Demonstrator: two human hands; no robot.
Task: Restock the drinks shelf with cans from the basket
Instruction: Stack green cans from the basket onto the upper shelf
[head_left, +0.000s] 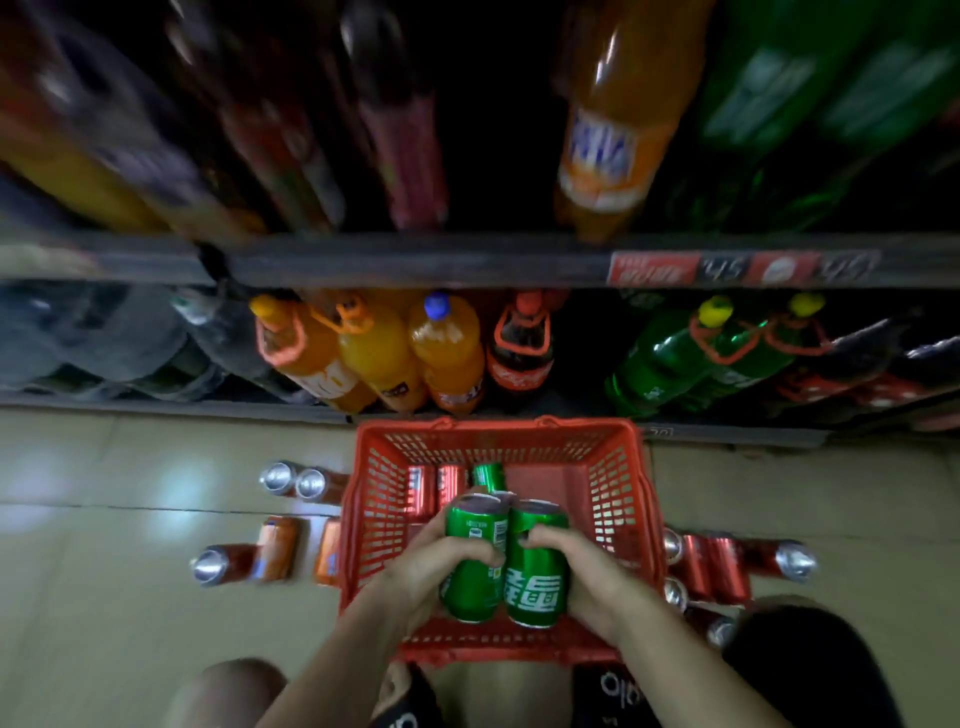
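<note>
The person is crouching over a red basket (618, 483) that is standing on the tiled floor. The left hand (436, 564) is gripping a green can (475, 551), its fingers curling round the can's side. The right hand (576, 566) is gripping a second green can (535, 577), just beside the first one, and the two cans are touching each other. Both are being held above the basket, tilted a little away from the person. A third can top is showing behind them, but which hand is holding it cannot be told. Beyond the hands, deeper in the basket, two red cans (434, 488) and another green one (488, 475) are lying. To the left of the left hand, orange cans (275, 551) are lying on the floor; to the right of the right hand, more red cans (717, 566) are lying. Beyond the basket, the shelf (467, 270) is carrying big bottles (447, 353).
</note>
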